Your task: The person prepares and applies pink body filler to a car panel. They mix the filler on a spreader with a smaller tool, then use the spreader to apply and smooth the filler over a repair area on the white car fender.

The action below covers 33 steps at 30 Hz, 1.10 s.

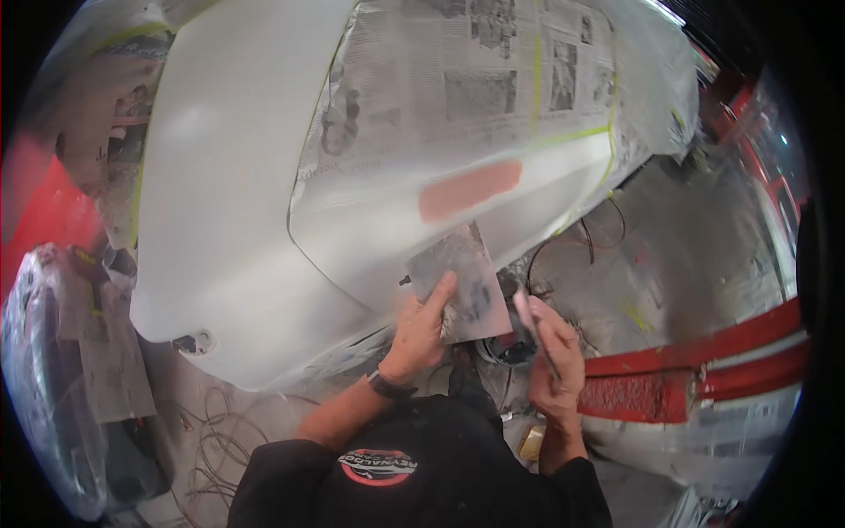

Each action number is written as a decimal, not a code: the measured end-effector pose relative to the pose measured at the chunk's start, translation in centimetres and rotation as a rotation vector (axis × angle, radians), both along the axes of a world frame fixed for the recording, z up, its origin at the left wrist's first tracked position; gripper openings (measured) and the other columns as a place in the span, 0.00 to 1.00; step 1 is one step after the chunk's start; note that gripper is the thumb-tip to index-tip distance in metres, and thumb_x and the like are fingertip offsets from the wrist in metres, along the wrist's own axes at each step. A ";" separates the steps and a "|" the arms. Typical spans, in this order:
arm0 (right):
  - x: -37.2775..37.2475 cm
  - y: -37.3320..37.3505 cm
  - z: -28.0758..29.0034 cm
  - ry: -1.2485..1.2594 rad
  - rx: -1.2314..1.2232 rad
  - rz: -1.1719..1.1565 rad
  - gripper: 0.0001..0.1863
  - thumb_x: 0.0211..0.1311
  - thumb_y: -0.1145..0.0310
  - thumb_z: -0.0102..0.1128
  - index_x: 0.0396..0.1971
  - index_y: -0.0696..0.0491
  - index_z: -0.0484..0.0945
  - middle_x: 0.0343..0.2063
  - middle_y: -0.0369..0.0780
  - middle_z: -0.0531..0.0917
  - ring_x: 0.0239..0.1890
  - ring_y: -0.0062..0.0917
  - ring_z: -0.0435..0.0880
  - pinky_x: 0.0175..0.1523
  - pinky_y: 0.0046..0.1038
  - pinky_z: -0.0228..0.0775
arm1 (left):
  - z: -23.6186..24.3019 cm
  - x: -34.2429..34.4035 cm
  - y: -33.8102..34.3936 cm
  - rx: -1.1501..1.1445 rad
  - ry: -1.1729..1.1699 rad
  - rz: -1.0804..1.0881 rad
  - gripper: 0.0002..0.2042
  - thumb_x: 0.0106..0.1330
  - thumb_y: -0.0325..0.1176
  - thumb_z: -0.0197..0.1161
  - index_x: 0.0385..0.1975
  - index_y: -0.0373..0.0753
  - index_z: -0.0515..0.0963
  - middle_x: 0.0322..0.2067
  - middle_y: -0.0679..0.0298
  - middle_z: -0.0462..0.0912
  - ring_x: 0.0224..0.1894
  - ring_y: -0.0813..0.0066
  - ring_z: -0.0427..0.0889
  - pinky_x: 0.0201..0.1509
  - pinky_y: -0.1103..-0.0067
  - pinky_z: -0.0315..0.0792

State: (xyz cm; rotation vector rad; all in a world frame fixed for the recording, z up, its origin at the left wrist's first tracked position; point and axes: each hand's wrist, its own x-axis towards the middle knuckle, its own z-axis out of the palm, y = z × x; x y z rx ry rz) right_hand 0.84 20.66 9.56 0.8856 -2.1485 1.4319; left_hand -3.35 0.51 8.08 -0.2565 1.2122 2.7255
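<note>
My left hand (421, 330) grips a flat, smudged grey board (469, 286) with its thumb across the face, held low in front of the white car panel (343, 246). My right hand (554, 356), to the right of the board, holds a thin flat tool (529, 310) upright, apparently a spreader with pinkish material on it; its edge is blurred. A rounded pink patch (471, 189) lies on the panel just beyond the board, below newspaper masking (440, 106) edged with yellow-green tape.
Wrapped, masked parts (35, 370) stand at the left by a red panel (44, 202). Red metal beams (642, 387) run at the right. Hoses (211, 440) lie on the concrete floor (669, 246). A dark round container (503, 350) sits below my hands.
</note>
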 end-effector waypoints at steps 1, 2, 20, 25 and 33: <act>-1.5 -0.2 0.3 0.027 0.065 0.083 0.32 0.47 0.87 0.61 0.58 0.56 0.77 0.61 0.51 0.75 0.63 0.51 0.74 0.69 0.49 0.63 | 0.2 -0.1 0.7 0.181 -0.032 0.010 0.15 0.74 0.39 0.60 0.53 0.36 0.77 0.44 0.66 0.83 0.44 0.79 0.82 0.48 0.78 0.78; -2.9 -0.2 0.8 0.062 0.128 0.172 0.32 0.47 0.87 0.61 0.58 0.55 0.77 0.61 0.51 0.75 0.64 0.51 0.74 0.69 0.50 0.62 | -0.1 -0.6 1.2 0.184 0.010 0.069 0.15 0.74 0.37 0.61 0.54 0.36 0.76 0.46 0.66 0.83 0.46 0.77 0.82 0.50 0.76 0.78; -15.3 5.7 -0.2 0.423 0.415 -0.039 0.27 0.59 0.75 0.58 0.61 0.48 0.77 0.63 0.45 0.74 0.66 0.47 0.72 0.68 0.58 0.58 | 1.1 -6.3 3.7 -0.556 0.326 0.722 0.14 0.76 0.36 0.58 0.53 0.34 0.75 0.47 0.66 0.81 0.46 0.81 0.79 0.49 0.79 0.73; -15.3 3.6 0.1 0.508 0.461 -0.130 0.26 0.59 0.73 0.60 0.60 0.49 0.78 0.63 0.43 0.75 0.67 0.46 0.71 0.70 0.56 0.54 | 2.7 -6.4 4.8 -0.603 0.395 0.728 0.14 0.76 0.36 0.58 0.53 0.33 0.76 0.46 0.67 0.81 0.46 0.83 0.77 0.52 0.81 0.70; -15.9 1.9 -0.3 0.496 0.471 -0.118 0.26 0.60 0.72 0.59 0.60 0.48 0.77 0.63 0.41 0.75 0.65 0.46 0.72 0.69 0.58 0.54 | 2.5 -6.1 4.7 -0.545 0.373 0.688 0.13 0.75 0.35 0.60 0.52 0.34 0.77 0.45 0.68 0.81 0.45 0.84 0.77 0.51 0.82 0.70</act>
